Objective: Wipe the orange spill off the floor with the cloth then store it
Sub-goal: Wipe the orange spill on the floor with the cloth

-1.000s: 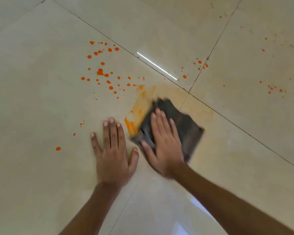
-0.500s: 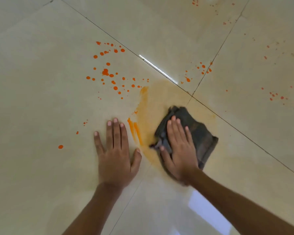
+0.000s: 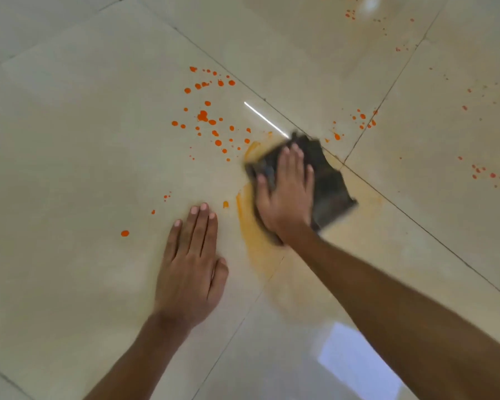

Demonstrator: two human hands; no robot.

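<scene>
A dark grey cloth (image 3: 328, 180) lies flat on the cream floor tiles (image 3: 70, 168). My right hand (image 3: 286, 194) presses on it with the palm down and the fingers spread. The cloth is blurred with motion. Orange spill drops (image 3: 203, 116) dot the tile just left of and beyond the cloth. A pale orange smear (image 3: 257, 249) runs from the cloth toward me. My left hand (image 3: 192, 269) rests flat on the floor, left of the smear, fingers together, holding nothing.
More orange drops (image 3: 362, 118) lie past the tile joint beyond the cloth, others at the right edge (image 3: 482, 171) and at the top (image 3: 351, 14). A bright window reflection (image 3: 355, 362) shines on the tile near me.
My right hand has pushed the cloth forward and left, away from me, up to the tile joint. The left hand stays planted on the floor.
</scene>
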